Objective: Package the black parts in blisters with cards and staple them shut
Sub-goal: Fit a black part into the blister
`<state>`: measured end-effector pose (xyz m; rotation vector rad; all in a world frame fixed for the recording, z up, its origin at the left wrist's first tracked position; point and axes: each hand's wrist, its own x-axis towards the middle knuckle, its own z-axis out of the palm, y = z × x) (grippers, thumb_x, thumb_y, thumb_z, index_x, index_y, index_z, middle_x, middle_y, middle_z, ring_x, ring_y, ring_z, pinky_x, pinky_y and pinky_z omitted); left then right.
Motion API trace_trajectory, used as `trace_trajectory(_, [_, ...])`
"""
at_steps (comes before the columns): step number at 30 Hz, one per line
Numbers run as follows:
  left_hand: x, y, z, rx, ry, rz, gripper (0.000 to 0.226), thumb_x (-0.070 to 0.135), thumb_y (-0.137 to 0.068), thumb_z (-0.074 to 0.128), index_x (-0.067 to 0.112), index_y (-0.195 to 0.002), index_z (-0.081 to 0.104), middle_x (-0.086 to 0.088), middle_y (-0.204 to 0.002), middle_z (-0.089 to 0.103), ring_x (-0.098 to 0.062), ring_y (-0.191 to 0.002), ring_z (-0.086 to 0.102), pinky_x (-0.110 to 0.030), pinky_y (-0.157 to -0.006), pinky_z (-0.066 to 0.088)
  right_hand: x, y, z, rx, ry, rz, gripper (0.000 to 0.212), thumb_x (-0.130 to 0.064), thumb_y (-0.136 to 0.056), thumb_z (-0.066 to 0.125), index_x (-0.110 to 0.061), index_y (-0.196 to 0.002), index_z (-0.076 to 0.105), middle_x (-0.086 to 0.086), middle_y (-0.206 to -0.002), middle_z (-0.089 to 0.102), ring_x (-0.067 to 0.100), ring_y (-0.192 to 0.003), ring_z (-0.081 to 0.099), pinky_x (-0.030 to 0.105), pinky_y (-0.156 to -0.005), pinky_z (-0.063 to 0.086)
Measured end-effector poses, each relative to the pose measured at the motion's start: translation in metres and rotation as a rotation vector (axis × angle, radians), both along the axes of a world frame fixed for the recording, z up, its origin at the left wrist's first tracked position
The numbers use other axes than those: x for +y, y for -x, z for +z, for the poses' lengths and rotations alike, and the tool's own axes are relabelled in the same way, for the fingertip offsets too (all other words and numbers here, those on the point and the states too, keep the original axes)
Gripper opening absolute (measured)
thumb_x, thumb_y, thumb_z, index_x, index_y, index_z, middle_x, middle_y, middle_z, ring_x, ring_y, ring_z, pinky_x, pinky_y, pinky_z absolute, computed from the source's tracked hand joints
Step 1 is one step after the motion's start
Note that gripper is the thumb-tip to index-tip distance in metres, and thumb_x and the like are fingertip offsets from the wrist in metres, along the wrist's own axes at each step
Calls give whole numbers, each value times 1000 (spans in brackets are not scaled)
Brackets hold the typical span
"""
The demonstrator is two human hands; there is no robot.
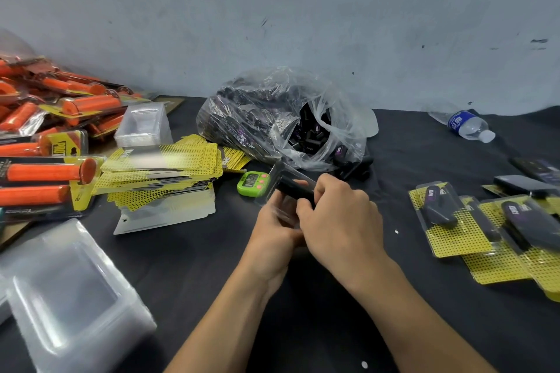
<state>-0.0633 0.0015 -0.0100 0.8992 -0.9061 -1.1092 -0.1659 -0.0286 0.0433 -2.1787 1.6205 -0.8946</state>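
Near field, lower left: a stack of empty clear trays rests on the black table.

Centre: your two forearms converge above the table. Your left grip is closed from below on a clear blister, its fingers curled up against the blister's near edge. Your right grip is clamped on a black part, which lies along the blister with its near end hidden under your curled fingers. The two grips touch; the part sits just beyond them, tilted up to the left.

Middle field: a green timer lies just beside the blister's left edge. A fanned stack of yellow cards lies further left. Finished packs, each a black part on a yellow card under clear plastic, overlap at the right, well apart from your grips.

Far field: an open plastic bag of loose black parts stands just behind the blister. Packs with orange handles pile at far left, and a water bottle lies on its side at far right.
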Motion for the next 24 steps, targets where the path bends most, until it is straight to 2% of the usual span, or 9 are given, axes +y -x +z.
trace_trajectory(3, [0,-8,1,144,-46,-64,57,-12,-65,56,14,-113,70,-12,-95,74,-21,-77,72,-28,-54,54,0,3,4,28,-39,22,34,-58,-86,63,-28,-76,51,-6,-81,63,28,-79,57,35,-68,39])
trace_trajectory(6, [-1,-16,4,208,-68,-44,60,-13,-57,56,14,-110,64,-14,-104,73,-22,-80,70,-30,-61,54,-1,6,9,2,-5,4,35,-61,-84,65,-27,-75,59,-10,-73,61,23,-73,52,34,-66,37])
trace_trajectory(9, [-3,-19,6,238,-79,0,69,-15,-53,52,13,-116,59,-15,-106,71,-25,-81,68,-37,-75,49,-4,11,12,-53,50,94,15,-42,-87,67,-31,-79,61,-10,-66,59,20,-72,56,32,-65,39])
trace_trajectory(11, [-2,-19,6,241,-88,11,70,-16,-56,48,14,-118,58,-14,-100,71,-25,-77,64,-38,-75,43,-5,11,12,-63,68,175,6,-29,-87,67,-33,-83,65,-8,-62,55,19,-70,57,32,-65,41])
trace_trajectory(13, [-2,-18,7,233,-101,13,69,-16,-58,48,15,-118,59,-15,-100,70,-25,-76,62,-37,-74,42,-6,11,10,-84,92,199,12,-22,-86,67,-34,-83,67,-7,-55,51,17,-63,54,31,-63,42])
trace_trajectory(17, [0,-20,11,333,-81,-38,69,-20,-55,43,16,-110,61,-13,-114,70,-23,-93,68,-34,-77,51,-14,15,10,-164,140,147,17,-19,-85,68,-33,-77,70,-15,-48,52,13,-55,52,31,-60,47])
trace_trajectory(19, [1,-22,12,400,-82,-35,68,-18,-52,43,16,-107,64,-10,-115,73,-22,-95,72,-38,-83,55,-19,20,13,-197,173,116,18,-17,-85,68,-31,-75,72,-23,-52,56,9,-55,56,25,-60,50])
trace_trajectory(21, [1,-26,11,483,-84,-41,67,-20,-56,40,13,-108,65,-12,-116,74,-23,-96,74,-39,-78,61,-25,26,15,-232,190,94,20,-15,-86,70,-31,-73,72,-23,-55,60,3,-57,59,8,-54,40])
trace_trajectory(24, [0,-33,11,631,-99,-69,63,-14,-60,38,10,-111,67,-15,-114,73,-29,-98,73,-39,-80,60,-29,32,16,-204,81,140,9,-27,-84,75,-36,-82,75,-30,-69,65,-8,-72,61,4,-59,40])
